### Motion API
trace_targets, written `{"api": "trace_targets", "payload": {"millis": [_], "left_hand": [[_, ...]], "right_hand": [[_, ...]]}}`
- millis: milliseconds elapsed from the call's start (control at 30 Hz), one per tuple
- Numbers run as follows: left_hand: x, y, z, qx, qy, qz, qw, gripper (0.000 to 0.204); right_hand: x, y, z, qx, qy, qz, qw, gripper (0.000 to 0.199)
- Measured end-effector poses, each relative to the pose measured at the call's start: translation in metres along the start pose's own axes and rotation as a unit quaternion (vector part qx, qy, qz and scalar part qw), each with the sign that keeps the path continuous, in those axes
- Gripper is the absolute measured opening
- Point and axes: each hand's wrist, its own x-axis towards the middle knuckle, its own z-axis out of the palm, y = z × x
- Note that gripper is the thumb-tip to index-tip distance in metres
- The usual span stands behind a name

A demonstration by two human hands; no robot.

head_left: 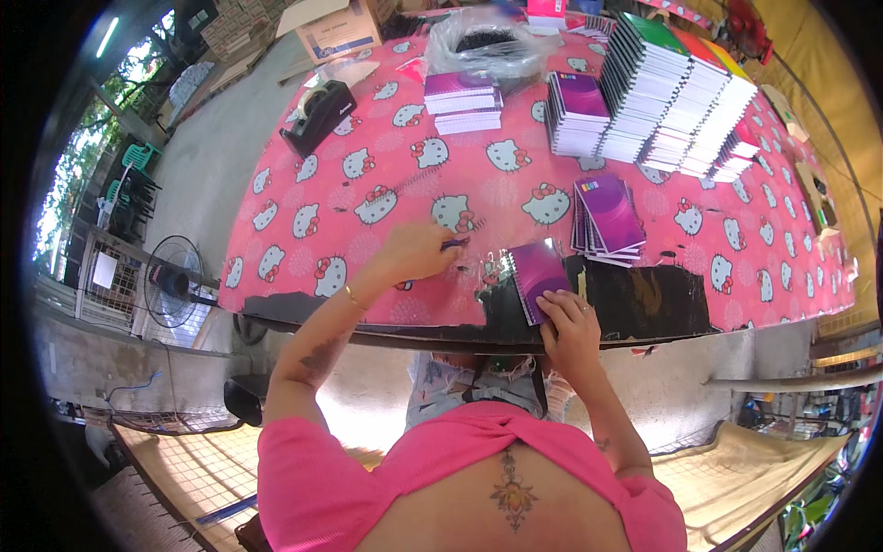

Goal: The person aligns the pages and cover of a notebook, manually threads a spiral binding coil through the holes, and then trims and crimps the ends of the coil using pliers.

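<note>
A purple spiral notebook (537, 270) lies tilted near the table's front edge, its wire binding along the left side. My right hand (570, 322) grips its lower right corner, fingers on the cover. Left of the notebook, my left hand (430, 250) is closed on a small dark blue tool (453, 244), most of it hidden by the fingers. Beyond the left hand lies a loose wire coil (474, 224). A fanned stack of purple notebooks (607, 213) sits just past the right hand.
A pink patterned cover (349, 225) spreads over the table, torn to black at the front. Toward the back stand a tape dispenser (319, 117), piled purple notebooks (463, 101), a plastic bag (492, 46) and tall stacks of spiral notebooks (676, 92). A fan (175, 281) stands left.
</note>
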Motion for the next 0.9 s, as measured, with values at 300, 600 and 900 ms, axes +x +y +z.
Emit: {"api": "trace_targets", "payload": {"millis": [300, 600, 900], "left_hand": [[0.047, 0.013, 0.05, 0.178, 0.192, 0.174, 0.949, 0.021], [0.117, 0.073, -0.126, -0.053, 0.543, 0.316, 0.776, 0.025], [0.093, 0.111, -0.063, -0.157, 0.028, 0.311, 0.937, 0.059]], "right_hand": [[-0.004, -0.008, -0.004, -0.008, 0.042, 0.016, 0.999, 0.038], [-0.004, -0.003, -0.009, -0.053, 0.04, 0.009, 0.998, 0.045], [0.002, 0.003, -0.018, 0.057, 0.083, 0.064, 0.993, 0.042]]}}
